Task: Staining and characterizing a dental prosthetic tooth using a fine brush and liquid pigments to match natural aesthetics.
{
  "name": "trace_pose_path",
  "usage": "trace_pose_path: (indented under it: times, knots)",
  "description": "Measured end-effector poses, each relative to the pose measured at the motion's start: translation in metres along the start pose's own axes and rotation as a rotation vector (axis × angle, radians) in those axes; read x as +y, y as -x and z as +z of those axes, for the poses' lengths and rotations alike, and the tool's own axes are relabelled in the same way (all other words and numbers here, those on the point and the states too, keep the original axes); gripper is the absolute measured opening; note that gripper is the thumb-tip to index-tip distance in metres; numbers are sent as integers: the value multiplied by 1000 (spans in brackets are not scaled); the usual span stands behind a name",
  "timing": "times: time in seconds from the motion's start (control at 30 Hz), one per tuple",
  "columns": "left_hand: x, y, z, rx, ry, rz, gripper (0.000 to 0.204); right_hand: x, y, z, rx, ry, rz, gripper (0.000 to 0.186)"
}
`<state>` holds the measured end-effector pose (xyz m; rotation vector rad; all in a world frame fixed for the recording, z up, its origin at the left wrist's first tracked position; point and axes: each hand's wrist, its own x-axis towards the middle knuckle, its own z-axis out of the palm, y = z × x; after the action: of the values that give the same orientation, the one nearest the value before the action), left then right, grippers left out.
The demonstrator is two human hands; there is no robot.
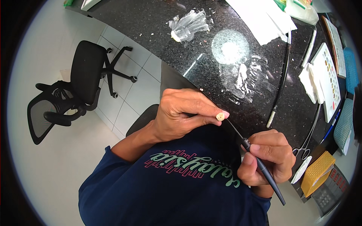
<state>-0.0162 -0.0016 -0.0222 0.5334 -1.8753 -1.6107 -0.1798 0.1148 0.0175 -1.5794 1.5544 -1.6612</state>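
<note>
Between the thumb and index finger of my left hand (179, 111) is a small cream-coloured, tooth-like piece (220, 117), pale and rounded with a dark spot in its middle. My right hand (274, 156) grips a slim dark-handled tool (267, 176) like a pen. Its thin tip points up and left and reaches the left fingertips beside the piece; whether it touches the piece I cannot tell. Both hands are held in front of my body, by the near edge of the black speckled counter (147, 22).
White smears (190, 25) mark the counter, with more wet-looking residue (244, 77) under a bright reflection. White paper sheets (260, 19), a black tube (283, 81), a white tray with coloured spots (327, 81), scissors (303, 152) and a yellow box (318, 173) lie rightward. A black office chair (88, 71) stands left.
</note>
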Motion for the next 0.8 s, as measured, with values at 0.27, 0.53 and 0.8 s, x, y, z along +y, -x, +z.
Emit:
trace_pose_path:
  times: [0.27, 0.53, 0.8]
  knots:
    - [-1, -1, -1, -9, -33, 20, 12, 0, -2, 3, -3, 9, -23, 22]
    - [-1, 0, -1, -14, -32, 9, 12, 0, -1, 3, -6, 8, -41, 21]
    - [0, -1, -1, -15, -27, 4, 11, 1, -1, 3, -4, 6, -39, 22]
